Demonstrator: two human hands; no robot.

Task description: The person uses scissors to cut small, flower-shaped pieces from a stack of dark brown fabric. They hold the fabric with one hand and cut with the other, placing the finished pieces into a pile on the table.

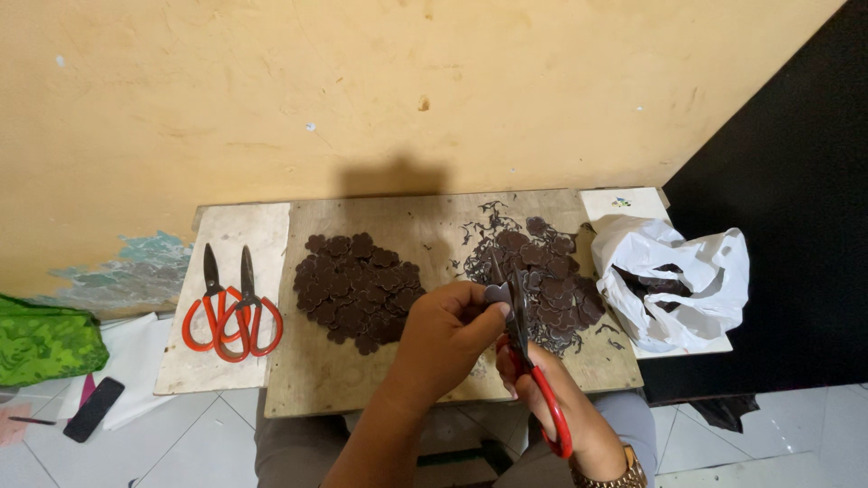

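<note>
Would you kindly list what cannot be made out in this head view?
- Dark flower-shaped piece: mostly covered by the left hand.
- Red-handled scissors in the right hand: grip partly hidden by fingers.
- White plastic bag: folds hide most of its dark contents.
- Gold wristwatch: cut off by the bottom edge.

Illumination is moderate and even, with a warm cast on the yellow wall (380, 90). Light arrives from behind and above the camera: a soft-edged head-shaped shadow (395, 178) falls on the wall just above the wooden board (434, 226). The right-hand region beside the white plastic bag (674, 280) is very dark and shows no detail. The bag is bright but not clipped. Focus is acceptable at centre; slight softness and wide-angle stretching appear toward the edges. No strong glare.
</note>
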